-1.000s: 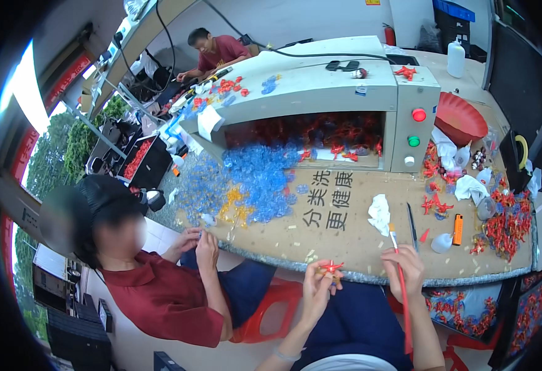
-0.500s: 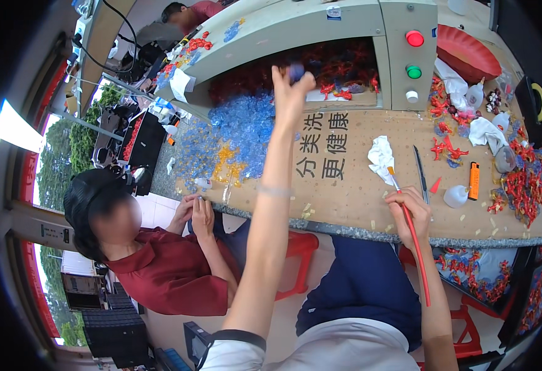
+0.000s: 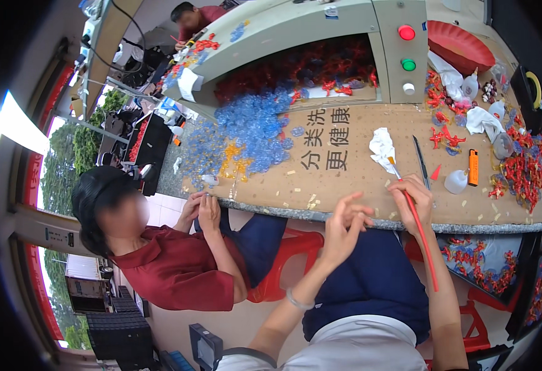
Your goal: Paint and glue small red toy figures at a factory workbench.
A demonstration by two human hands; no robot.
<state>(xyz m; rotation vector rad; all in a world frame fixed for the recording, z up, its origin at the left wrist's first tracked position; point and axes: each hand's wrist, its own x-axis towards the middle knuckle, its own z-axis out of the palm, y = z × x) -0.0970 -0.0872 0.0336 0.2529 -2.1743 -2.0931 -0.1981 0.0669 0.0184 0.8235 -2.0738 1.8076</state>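
Here's one slender paintbrush (image 3: 426, 258), glossy red handle, pale bristles, and the right hand (image 3: 419, 198) has its grip closed around it, fingers covering part of the shaft! The tip slants toward eleven o'clock, over one crumpled white tissue (image 3: 380, 146); touching or not, I can't tell. Between eight and nine o'clock of that, the left hand's (image 3: 345, 226) grip hangs loosely open. Up at two on the table (image 3: 357, 182): one orange lighter (image 3: 473, 168), one squeeze bottle (image 3: 456, 182). At ten, blue pieces (image 3: 255, 133) heap beyond counting; at eleven, shadow blurs the machine's (image 3: 400, 74) red contents.
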